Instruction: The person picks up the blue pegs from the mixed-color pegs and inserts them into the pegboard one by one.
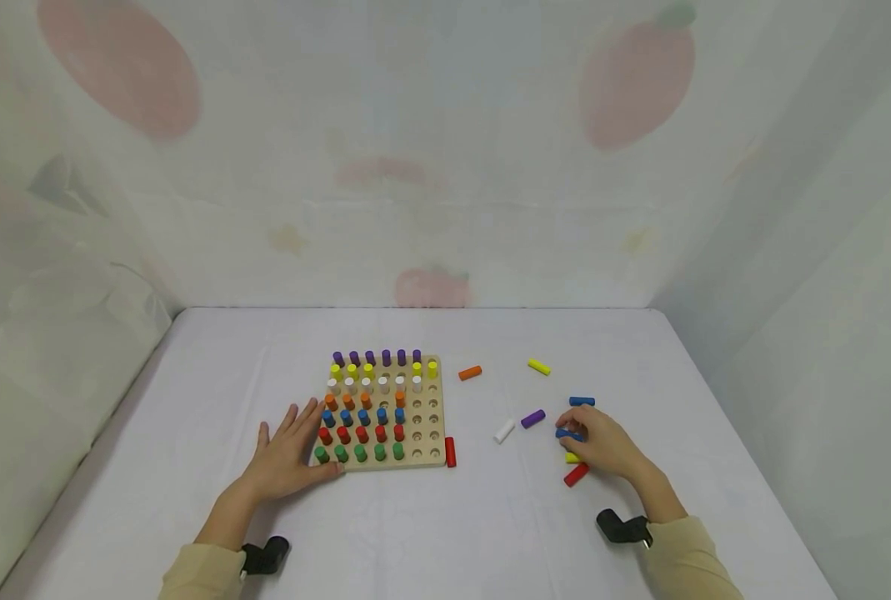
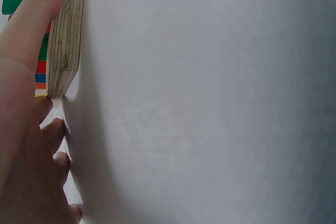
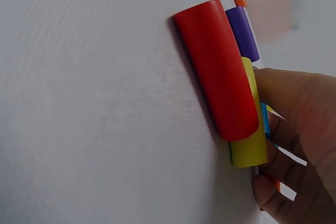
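A wooden pegboard (image 1: 432,427) stands left of the middle of the table, with rows of purple, yellow, white, orange, blue, red and green pegs upright in it. My left hand (image 1: 283,462) spreads along the board's left side, fingers straight, its thumb at the front edge near the green pegs. In the left wrist view that thumb (image 2: 31,19) lies against the layered board edge (image 2: 68,30). My right hand (image 1: 598,442) pinches a blue peg (image 1: 568,434) between thumb and fingers. Close beside it lie a yellow peg (image 1: 572,458) and a red peg (image 3: 218,72).
Loose on the white table are another blue peg (image 1: 583,401), a purple peg (image 1: 533,419), a white peg (image 1: 504,431), an orange peg (image 1: 470,372) and a yellow peg (image 1: 538,367). A red peg (image 1: 450,452) lies along the board's right edge. Pale curtains surround the table.
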`<state>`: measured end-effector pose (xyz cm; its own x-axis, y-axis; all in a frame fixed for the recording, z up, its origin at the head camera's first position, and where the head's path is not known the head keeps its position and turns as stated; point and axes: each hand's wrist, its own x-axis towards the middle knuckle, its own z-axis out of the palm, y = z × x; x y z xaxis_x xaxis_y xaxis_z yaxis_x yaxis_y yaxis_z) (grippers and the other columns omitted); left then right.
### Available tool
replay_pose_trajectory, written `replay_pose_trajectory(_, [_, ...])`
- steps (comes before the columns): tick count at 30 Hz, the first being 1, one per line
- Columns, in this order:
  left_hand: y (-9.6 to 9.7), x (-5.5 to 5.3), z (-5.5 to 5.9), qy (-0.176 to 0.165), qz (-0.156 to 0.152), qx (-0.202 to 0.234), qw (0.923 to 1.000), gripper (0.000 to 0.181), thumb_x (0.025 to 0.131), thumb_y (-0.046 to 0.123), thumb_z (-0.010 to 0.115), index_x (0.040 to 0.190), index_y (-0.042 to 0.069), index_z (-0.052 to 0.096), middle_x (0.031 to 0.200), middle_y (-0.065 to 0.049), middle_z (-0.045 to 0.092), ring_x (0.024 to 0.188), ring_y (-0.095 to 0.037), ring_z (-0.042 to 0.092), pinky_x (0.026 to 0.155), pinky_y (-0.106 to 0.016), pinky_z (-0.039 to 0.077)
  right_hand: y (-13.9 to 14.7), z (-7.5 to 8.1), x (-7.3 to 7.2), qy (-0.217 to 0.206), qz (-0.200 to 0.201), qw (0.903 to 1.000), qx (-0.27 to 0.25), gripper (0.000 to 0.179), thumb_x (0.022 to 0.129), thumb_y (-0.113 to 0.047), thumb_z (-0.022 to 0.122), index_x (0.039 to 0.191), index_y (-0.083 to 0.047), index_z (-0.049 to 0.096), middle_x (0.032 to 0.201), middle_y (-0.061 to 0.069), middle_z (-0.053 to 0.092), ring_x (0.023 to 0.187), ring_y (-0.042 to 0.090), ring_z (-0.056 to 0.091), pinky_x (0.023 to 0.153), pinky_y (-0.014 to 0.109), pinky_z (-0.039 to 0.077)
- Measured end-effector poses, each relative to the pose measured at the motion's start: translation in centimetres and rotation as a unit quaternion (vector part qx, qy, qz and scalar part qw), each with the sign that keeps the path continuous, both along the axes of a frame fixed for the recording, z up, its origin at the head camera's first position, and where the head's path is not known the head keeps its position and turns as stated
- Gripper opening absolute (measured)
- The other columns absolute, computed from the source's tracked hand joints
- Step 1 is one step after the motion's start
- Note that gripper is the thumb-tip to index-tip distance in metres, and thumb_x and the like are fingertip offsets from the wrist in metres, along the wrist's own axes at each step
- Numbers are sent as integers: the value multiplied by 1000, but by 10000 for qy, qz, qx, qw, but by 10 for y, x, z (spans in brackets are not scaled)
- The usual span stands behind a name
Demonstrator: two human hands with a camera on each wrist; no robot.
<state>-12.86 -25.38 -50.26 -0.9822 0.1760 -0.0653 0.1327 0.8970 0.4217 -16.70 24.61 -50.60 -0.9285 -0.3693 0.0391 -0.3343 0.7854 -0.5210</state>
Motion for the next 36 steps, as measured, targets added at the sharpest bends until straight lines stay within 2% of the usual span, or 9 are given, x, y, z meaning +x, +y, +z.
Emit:
replay_pose_trajectory(20, [0,0,0,-24,-7,-1,10000,108,66,69,65,147,12,22,152,-15,20,139,-43,9,99,-72,-5,-1,-2,-2,276,-102,9995,-94,19,80,-16,71,97,-17,63,80,-11,51,71,8,46,62,19,43])
replay_pose_trajectory(31, [0,0,-1,-25,-4,-2,10000,109,65,69,65,147,12,22,152,-15,20,139,-42,9,100,-71,-6,-7,5,-4,400,-160,9986,-301,19,82,-18,69,100,-18,63,81,-11,54,71,7,47,58,18,43])
replay_pose_trajectory(36, [0,0,-1,1,-23,3,10000,108,65,69,65,147,12,23,152,-15,21,139,-42,10,99,-72,-5,-11,8,-7,426,-221,9983,-324,21,83,-17,68,103,-18,63,83,-10,56,73,7,49,61,18,45])
